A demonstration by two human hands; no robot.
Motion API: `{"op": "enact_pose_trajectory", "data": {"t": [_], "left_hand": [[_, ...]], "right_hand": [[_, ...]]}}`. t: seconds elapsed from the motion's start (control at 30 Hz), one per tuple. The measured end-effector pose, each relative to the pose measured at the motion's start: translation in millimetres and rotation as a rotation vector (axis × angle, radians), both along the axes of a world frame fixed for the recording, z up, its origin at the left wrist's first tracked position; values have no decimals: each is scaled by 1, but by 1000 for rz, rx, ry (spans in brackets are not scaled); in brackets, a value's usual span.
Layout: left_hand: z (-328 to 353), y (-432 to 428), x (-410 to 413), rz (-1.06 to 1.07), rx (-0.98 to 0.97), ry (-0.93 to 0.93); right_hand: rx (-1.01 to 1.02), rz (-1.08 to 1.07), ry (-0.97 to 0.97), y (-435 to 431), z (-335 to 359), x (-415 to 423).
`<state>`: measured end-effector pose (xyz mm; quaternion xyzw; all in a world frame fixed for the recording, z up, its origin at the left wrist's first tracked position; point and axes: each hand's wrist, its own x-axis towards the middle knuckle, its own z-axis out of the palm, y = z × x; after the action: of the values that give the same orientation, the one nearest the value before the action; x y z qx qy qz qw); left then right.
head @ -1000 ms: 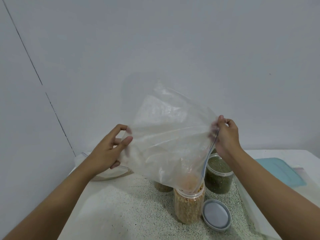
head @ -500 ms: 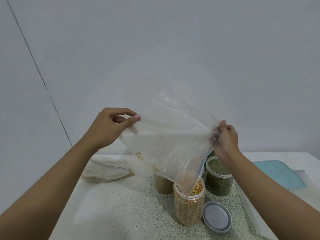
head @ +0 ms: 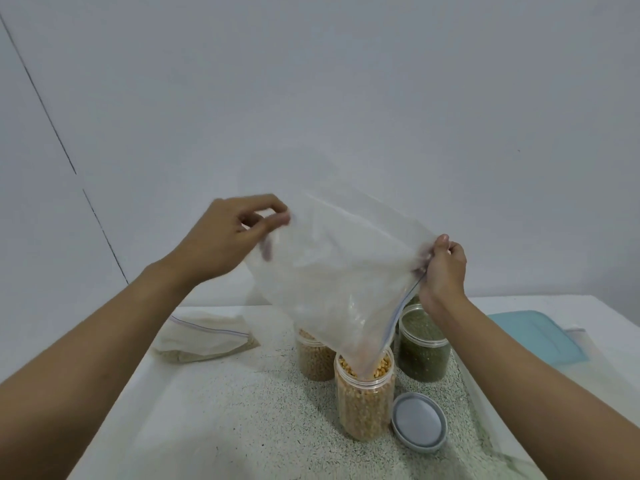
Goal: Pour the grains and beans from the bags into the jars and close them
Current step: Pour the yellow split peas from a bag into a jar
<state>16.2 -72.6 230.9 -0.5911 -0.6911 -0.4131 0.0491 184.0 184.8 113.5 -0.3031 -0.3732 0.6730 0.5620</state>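
A clear zip bag [head: 339, 278] hangs tipped, its lower corner dipping into the open jar of yellow beans [head: 363, 396], which is filled almost to its rim. My left hand [head: 225, 237] pinches the bag's raised bottom corner. My right hand [head: 445, 271] pinches the zip edge at the bag's mouth. The bag looks nearly empty. A grey lid [head: 419, 422] lies flat just right of that jar. Behind stand a jar of brown grains [head: 311, 358] and a jar of green beans [head: 422, 344], both partly hidden by the bag.
A folded zip bag [head: 204, 337] lies at the left on the speckled mat [head: 242, 427]. A light blue lid [head: 540, 337] rests at the right on the white table, which ends at a plain wall behind.
My left hand has risen and shifted its pinch to the bag's top corner, tipping the bag steeper. The last yellow beans have slid down into the jar. The right hand barely moved.
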Motion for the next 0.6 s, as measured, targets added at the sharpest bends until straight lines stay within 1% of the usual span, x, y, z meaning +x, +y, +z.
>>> {"op": "enact_pose_trajectory", "data": {"t": [0.1,0.17,0.23,0.3,0.37,0.43,0.53,0.6], "left_hand": [[4,0,-2,17,78,-26],[8,0,-1,15,81,10],[5,-2,0,25,82,45],[0,-4,-6,94,95,110],[-6,-5,-15,184,49,201],[-14,-7,-24,265,6,252],[-32,-7,-33,347,-17,254],[-44,-8,-37,346,-52,190]], "right_hand": [[2,20,51,-1,8,1],[29,16,44,-3,12,3],[16,7,29,-4,13,4],[8,1,40,-3,15,6],[12,-7,49,-2,19,9],[13,5,46,-1,22,11],[10,67,76,-4,23,12],[24,119,91,-6,27,15]]}}
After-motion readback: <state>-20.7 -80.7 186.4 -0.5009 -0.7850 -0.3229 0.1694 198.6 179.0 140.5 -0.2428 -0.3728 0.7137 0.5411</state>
